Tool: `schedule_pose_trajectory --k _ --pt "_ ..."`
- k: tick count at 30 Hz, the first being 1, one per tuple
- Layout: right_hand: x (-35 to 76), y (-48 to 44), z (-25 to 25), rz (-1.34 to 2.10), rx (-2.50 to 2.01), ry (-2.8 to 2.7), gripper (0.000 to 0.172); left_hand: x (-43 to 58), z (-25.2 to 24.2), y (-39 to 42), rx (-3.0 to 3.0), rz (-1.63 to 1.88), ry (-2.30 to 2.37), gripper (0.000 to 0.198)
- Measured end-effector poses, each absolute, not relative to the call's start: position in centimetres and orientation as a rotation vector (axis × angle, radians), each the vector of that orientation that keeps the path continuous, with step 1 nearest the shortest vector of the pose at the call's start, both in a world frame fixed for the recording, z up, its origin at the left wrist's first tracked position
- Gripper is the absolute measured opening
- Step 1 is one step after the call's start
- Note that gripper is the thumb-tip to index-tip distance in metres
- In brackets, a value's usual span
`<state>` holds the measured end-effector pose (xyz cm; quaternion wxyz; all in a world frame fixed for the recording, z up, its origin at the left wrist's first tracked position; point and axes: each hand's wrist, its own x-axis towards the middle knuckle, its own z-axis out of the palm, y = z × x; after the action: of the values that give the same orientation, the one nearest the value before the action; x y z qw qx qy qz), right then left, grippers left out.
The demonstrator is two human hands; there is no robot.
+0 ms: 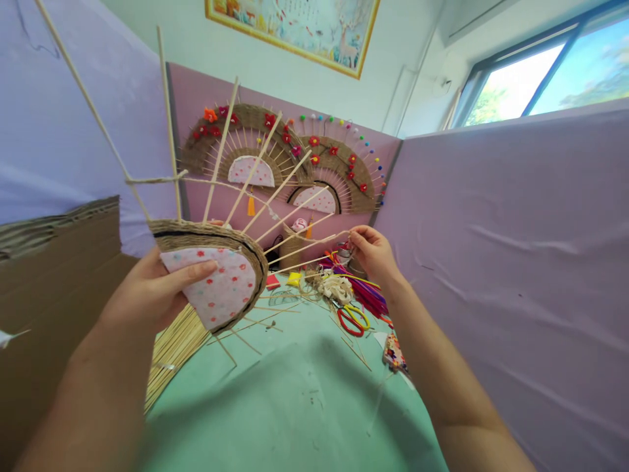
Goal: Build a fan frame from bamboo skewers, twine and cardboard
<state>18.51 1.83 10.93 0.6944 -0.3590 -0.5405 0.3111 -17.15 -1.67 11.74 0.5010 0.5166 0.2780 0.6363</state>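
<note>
My left hand (167, 282) grips a half-round woven fan (216, 282) by its flower-print cloth centre, thumb on the front and fingers behind. Brown cord with one black band rims the cloth, and pale bamboo sticks (250, 174) spread out from it. My right hand (371, 249) is closed with thumb and fingertips pinched on a thin twine (314, 237), out by the tips of the right-hand sticks. The twine also crosses the upper sticks and is looped round the ones at the left.
Finished fans (246, 124) with red flowers lean against the pink back panel. On the green table (295, 406) lie scissors (351, 321), a cord bundle (334, 286), purple pipe cleaners (366, 295) and a pile of bamboo sticks (177, 354). A cardboard box (59, 282) stands left.
</note>
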Motion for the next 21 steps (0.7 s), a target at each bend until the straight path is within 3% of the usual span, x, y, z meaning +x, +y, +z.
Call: schedule_pose_trajectory --k 9,21 --pt "16.9 3.4 8.6 0.882 -0.913 -1.242 0.025 -16.9 11.9 -2.4 1.235 1.534 0.660 0.031" --pt "15.0 2.1 6.6 1.176 -1.108 -1.436 0.031 -15.7 11.8 -3.5 1.307 1.485 0.578 0.041"
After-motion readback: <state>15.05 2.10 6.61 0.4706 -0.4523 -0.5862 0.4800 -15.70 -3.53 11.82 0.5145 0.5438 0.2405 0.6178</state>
